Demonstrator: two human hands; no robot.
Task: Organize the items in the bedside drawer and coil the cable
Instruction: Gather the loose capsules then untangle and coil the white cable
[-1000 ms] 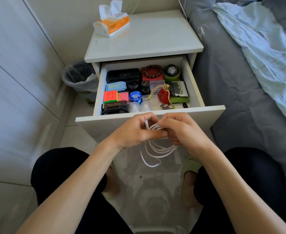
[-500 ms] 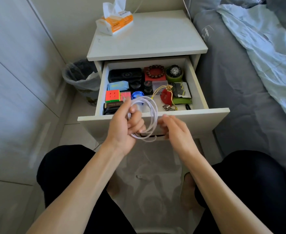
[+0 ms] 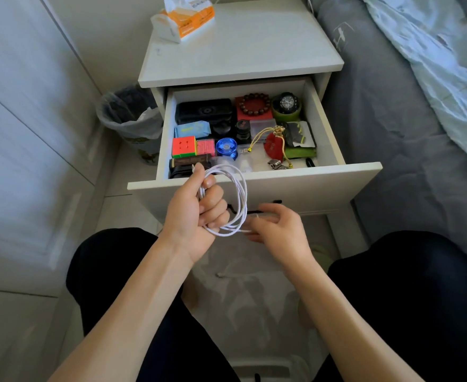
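A white cable (image 3: 239,201) hangs in several round loops in front of the open bedside drawer (image 3: 254,179). My left hand (image 3: 196,213) grips the loops at their left side, fingers curled round them. My right hand (image 3: 277,230) is just right of the coil's bottom; its blurred fingers pinch the cable's loose end. Inside the drawer lie a black case (image 3: 203,110), a colour cube (image 3: 184,146), a blue yo-yo (image 3: 226,148), a bead bracelet (image 3: 255,104), a watch (image 3: 287,102) and a red pouch (image 3: 273,146).
A tissue box (image 3: 184,19) stands on the white nightstand top (image 3: 254,42). A lined waste bin (image 3: 128,117) sits left of the nightstand. A grey bed with a pale blanket (image 3: 433,64) runs along the right. My knees in black flank the floor below.
The bundle that both hands held together has opened into a round coil in my left hand, raised toward the drawer front. My right hand has dropped to the coil's lower right.
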